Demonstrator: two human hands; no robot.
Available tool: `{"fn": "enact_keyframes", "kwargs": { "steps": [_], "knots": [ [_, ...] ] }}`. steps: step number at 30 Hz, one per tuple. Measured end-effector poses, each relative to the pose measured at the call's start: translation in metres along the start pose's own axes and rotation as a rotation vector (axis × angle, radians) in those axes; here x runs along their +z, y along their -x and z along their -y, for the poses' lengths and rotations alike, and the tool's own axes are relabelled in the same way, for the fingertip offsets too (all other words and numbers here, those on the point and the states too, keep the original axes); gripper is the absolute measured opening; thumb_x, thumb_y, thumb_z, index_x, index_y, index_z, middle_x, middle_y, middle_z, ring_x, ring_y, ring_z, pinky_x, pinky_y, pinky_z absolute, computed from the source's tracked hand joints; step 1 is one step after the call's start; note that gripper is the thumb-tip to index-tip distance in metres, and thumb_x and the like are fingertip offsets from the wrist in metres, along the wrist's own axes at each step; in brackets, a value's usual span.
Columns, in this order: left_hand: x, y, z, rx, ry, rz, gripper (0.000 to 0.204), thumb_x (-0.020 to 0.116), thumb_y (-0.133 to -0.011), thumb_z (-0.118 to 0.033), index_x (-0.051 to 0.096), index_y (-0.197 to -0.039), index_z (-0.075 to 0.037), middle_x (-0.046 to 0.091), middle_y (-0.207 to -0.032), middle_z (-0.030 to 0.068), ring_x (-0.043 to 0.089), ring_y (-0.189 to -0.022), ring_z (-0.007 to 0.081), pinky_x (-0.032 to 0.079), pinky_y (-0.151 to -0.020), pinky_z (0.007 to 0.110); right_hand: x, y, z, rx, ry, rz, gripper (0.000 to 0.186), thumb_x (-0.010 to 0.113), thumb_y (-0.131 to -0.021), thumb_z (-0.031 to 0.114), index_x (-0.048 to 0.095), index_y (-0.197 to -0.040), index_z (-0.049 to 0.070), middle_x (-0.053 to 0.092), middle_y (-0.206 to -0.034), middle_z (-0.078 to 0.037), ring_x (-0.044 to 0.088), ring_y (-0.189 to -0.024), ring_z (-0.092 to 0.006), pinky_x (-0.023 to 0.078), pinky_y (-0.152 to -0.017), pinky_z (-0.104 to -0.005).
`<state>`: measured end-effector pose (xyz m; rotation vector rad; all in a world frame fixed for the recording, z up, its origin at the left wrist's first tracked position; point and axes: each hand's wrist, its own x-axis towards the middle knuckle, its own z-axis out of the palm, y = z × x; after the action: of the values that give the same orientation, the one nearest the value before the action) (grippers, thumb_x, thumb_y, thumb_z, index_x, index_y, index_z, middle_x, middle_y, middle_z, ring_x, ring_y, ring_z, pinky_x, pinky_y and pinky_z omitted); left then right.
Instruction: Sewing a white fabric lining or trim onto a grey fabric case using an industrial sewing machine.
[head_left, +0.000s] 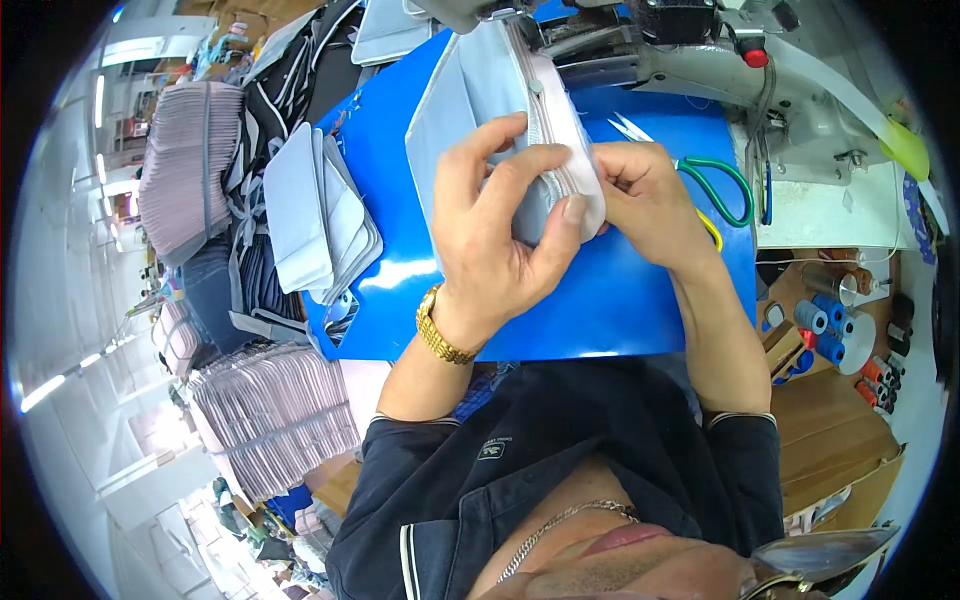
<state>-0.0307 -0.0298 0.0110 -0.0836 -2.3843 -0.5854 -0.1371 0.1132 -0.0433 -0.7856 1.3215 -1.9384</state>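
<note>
The left hand (505, 225) is gripping the grey zippered piece (432, 140) over the blue tabletop (620, 310); the right hand (655, 205), fingertips partly hidden, is pinching its right edge; even tension should be keeping the zipper tape (546, 125) flat.

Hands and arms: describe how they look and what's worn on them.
The left hand and right hand wear no gloves. A gold-coloured linked band circles the left wrist; the right wrist is bare. The forearms are uncovered below short, dark sleeves with thin pale trim at the edges.
</note>
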Motion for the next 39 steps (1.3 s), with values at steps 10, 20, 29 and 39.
{"fn": "enact_keyframes", "kwargs": {
  "steps": [10,20,29,39],
  "knots": [
    [0.018,-0.039,0.047,0.064,0.006,-0.043,0.021,0.077,-0.085,-0.016,0.075,-0.103,-0.007,0.068,-0.116,0.0177,0.065,-0.101,0.032,0.053,-0.085,0.04,-0.016,-0.052,-0.001,-0.055,0.091,0.019,0.025,0.061,-0.102,0.018,0.07,-0.089,-0.001,0.067,-0.075,-0.001,0.063,-0.067,-0.0068,0.052,-0.061,-0.0252],
    [0.005,-0.011,0.058,0.326,-0.149,-0.03,0.062,0.072,-0.083,-0.001,0.058,-0.143,-0.005,0.05,-0.148,0.0255,0.055,-0.131,0.0391,0.047,-0.107,0.045,-0.019,-0.058,0.018,0.005,0.399,-0.045,0.048,0.073,-0.095,0.039,0.067,-0.069,-0.001,0.065,-0.059,-0.006,0.067,-0.056,-0.0125,0.05,-0.053,-0.0292],
    [0.0,-0.009,0.06,0.356,-0.288,0.042,0.077,0.067,-0.076,0.009,0.055,-0.149,-0.011,0.05,-0.152,0.0207,0.057,-0.129,0.0377,0.051,-0.102,0.044,-0.003,-0.051,0.021,-0.053,0.417,-0.161,0.049,0.075,-0.092,0.04,0.069,-0.066,-0.001,0.067,-0.058,-0.01,0.066,-0.054,-0.0134,0.049,-0.052,-0.0288],
    [-0.024,-0.038,0.057,0.584,-0.516,0.068,0.039,0.072,-0.08,-0.013,0.075,-0.119,-0.006,0.065,-0.132,0.0069,0.062,-0.112,0.0268,0.05,-0.084,0.038,0.011,-0.037,0.013,-0.03,0.455,-0.216,0.037,0.072,-0.091,0.029,0.074,-0.072,-0.002,0.068,-0.059,-0.013,0.068,-0.054,-0.0186,0.051,-0.053,-0.0306]
  ]
}}
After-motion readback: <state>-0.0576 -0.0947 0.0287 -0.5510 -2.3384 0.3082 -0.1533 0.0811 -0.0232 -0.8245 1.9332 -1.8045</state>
